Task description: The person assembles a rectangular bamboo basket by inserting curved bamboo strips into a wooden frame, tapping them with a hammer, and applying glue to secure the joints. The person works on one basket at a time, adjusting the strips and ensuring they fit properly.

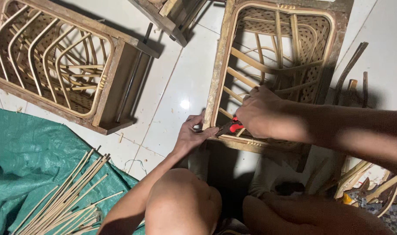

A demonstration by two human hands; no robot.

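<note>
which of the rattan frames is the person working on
The rattan frame at upper right: both hands grip its near rim. The other frame, upper left, lies untouched.

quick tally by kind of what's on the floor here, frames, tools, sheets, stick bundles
Rattan basket frames: 2, one under the hands, one at the left
Red-handled tool: 1, in the right hand; left hand on the frame's rim
Green sheet: 1
Bundle of cane sticks: 1
Total: 5

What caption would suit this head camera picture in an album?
Left hand steadies a bamboo basket frame while the right hand works red-handled pliers at its rim.
</note>
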